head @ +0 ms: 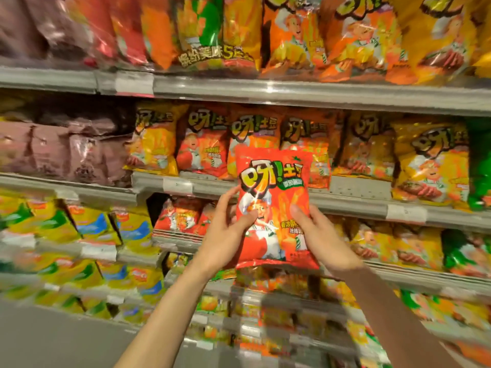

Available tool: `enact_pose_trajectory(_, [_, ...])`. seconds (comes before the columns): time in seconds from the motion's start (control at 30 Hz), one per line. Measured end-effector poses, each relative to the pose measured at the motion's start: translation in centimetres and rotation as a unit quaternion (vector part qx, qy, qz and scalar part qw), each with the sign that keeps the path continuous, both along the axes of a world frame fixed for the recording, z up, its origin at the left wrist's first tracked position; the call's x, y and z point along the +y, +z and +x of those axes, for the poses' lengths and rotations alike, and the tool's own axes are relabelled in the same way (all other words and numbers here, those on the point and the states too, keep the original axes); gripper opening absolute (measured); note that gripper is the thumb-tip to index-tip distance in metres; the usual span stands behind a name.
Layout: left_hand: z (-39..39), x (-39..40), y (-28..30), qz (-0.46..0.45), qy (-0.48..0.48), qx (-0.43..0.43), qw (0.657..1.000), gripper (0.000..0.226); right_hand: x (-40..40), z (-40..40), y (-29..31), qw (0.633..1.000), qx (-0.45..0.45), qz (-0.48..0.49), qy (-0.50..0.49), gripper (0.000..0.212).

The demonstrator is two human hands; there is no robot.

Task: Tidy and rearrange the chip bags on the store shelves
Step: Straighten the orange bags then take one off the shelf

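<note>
I hold a red chip bag [276,187] upright in front of the shelves, its printed face toward me. My left hand [225,235] grips its left edge, thumb on the front. My right hand [324,240] grips its lower right side. Behind the bag, the middle shelf [353,205] carries a row of red, orange and yellow chip bags [204,147] of the same brand. The bag I hold hides part of that row.
The top shelf [292,92] holds larger orange and yellow bags [353,41]. Brown bags [66,150] sit at the left of the middle shelf, green bags [479,166] at its right end. Lower shelves hold yellow-and-blue bags [93,229] and more red ones [178,216].
</note>
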State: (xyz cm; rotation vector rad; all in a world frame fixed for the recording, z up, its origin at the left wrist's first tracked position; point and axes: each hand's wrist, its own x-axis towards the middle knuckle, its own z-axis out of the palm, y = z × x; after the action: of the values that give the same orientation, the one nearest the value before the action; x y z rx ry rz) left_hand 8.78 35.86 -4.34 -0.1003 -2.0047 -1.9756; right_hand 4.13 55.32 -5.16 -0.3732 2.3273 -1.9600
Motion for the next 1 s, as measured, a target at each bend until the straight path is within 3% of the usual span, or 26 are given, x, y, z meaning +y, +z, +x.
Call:
enact_pose_trajectory(0.2, [-0.7,-6.4,0.3,-0.004,0.014,-0.020,1.000,0.058,-5.4,-0.6,1.7,0.999,0.020,0.025,0.022,0.055])
enact_pose_trajectory(0.3, [-2.4,-8.5,0.9,-0.014,0.013,-0.013,1.000,0.054,-7.4,-2.1,3.3,0.997,0.040,0.061,0.023,0.051])
enact_pose_trajectory(0.47, [-6.1,-11.9,3.2,-0.052,0.029,0.002,0.998,0.055,-11.2,-6.3,5.6,0.994,0.076,0.072,0.012,0.075])
enact_pose_trajectory(0.6, [-9.4,-15.8,4.4,-0.134,0.056,0.014,0.989,0.058,-14.9,-10.4,6.6,0.992,0.094,0.088,0.003,0.094])
enact_pose_trajectory(0.7, [-11.4,-19.7,4.0,-0.149,0.151,0.044,0.976,0.058,-17.5,-13.1,6.6,0.990,0.114,0.081,-0.022,0.088])
enact_pose_trajectory(0.83, [-13.6,-25.9,3.3,-0.219,0.306,0.051,0.925,0.048,-20.2,-14.6,6.2,0.983,0.126,0.120,-0.063,0.085])
enact_pose_trajectory(0.9, [-15.0,-28.0,3.4,-0.255,0.309,0.016,0.916,0.059,-20.7,-14.9,6.2,0.977,0.132,0.150,-0.075,0.081])
enact_pose_trajectory(1.0, [-16.6,-29.3,3.3,-0.267,0.246,-0.020,0.931,0.069,-21.1,-14.7,6.2,0.973,0.119,0.176,-0.091,0.092])
